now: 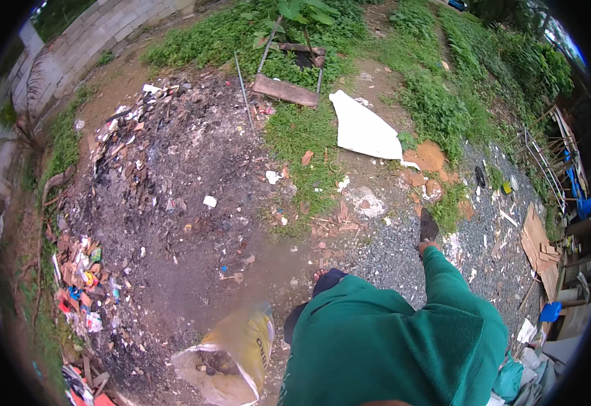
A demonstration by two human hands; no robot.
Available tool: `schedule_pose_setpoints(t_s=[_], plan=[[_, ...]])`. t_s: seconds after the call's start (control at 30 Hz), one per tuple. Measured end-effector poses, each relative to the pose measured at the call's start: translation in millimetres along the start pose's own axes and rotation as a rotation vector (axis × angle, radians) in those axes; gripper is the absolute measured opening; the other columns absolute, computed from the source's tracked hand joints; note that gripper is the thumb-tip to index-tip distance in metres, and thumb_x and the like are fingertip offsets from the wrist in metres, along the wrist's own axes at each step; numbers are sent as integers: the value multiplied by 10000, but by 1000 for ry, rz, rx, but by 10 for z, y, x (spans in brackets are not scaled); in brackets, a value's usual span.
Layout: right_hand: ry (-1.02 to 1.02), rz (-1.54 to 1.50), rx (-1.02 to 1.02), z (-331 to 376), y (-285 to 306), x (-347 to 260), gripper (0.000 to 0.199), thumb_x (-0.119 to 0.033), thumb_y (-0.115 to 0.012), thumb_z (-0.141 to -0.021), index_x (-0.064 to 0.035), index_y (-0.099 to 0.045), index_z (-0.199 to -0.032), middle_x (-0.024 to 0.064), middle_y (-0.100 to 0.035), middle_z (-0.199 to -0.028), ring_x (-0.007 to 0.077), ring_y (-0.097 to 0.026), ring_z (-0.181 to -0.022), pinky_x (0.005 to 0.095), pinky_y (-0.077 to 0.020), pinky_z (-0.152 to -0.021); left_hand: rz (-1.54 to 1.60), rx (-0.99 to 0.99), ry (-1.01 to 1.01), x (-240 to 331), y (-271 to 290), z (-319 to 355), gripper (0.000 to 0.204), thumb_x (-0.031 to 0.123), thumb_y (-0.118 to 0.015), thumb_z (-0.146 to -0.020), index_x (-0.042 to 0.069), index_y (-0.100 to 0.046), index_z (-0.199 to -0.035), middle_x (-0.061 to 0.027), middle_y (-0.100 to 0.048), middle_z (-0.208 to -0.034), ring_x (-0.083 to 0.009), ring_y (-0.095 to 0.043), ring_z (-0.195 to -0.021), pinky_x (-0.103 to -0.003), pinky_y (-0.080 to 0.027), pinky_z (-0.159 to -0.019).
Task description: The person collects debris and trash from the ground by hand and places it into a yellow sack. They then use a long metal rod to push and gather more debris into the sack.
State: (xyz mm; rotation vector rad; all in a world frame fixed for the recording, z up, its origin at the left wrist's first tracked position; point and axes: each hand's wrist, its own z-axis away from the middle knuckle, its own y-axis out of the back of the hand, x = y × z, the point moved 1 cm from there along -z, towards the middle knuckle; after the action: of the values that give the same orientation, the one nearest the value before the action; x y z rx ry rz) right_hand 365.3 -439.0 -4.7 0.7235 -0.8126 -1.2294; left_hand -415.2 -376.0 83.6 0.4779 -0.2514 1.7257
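My right arm, in a green sleeve, stretches forward over the gravel. At its cuff a little of my right hand (427,246) shows, closed against a dark brown, rough-looking piece (429,227) whose kind I cannot make out. My left hand is out of sight. Near my body on the left, a yellow woven sack (255,338) leans with its pale mouth gaping; some dark bits lie inside. Neither of my hands touches the sack. Beyond my right hand a white, flat, curved panel (366,127) lies on the ground.
Dark ash ground (194,169) strewn with scraps spreads on the left, with a colourful litter heap (82,284) at its edge. A rusty metal frame with a board (285,91) stands ahead. Cardboard (539,250) lies to the right. A block wall (99,40) bounds the far left.
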Motion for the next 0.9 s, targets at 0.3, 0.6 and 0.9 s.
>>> schedule_pose_setpoints(t_s=[0.3, 0.6, 0.9], plan=[[584, 696, -326, -44, -825, 521, 655, -636, -604, -964, -189, -625, -1441, 143, -595, -1491, 385, -569, -1358, 484, -423, -1176, -504, -208, -395, 904, -458, -127, 328, 366, -716, -1005, 38, -712, -1021, -56, -671, -736, -138, -610, -623, -275, -539, -630], [29, -361, -168, 1751, -202, 948, 580, -400, -651, -870, -142, -654, -1389, 159, -610, -1451, 361, -635, -1272, 453, -524, -1093, -903, -447, -262, 1315, -1419, -417, 357, 361, -695, -990, 4, -698, -980, -60, -639, -668, -175, -609, -589, -332, -517, -552], [-493, -488, -288, 2609, -902, 2561, 592, -426, -635, -925, -84, -640, -1407, 188, -641, -1409, 371, -634, -1279, 474, -525, -1079, -1203, -731, -317, 907, -2562, -271, 308, 324, -700, -970, 17, -694, -985, -66, -662, -729, -183, -623, -612, -339, -525, -554]])
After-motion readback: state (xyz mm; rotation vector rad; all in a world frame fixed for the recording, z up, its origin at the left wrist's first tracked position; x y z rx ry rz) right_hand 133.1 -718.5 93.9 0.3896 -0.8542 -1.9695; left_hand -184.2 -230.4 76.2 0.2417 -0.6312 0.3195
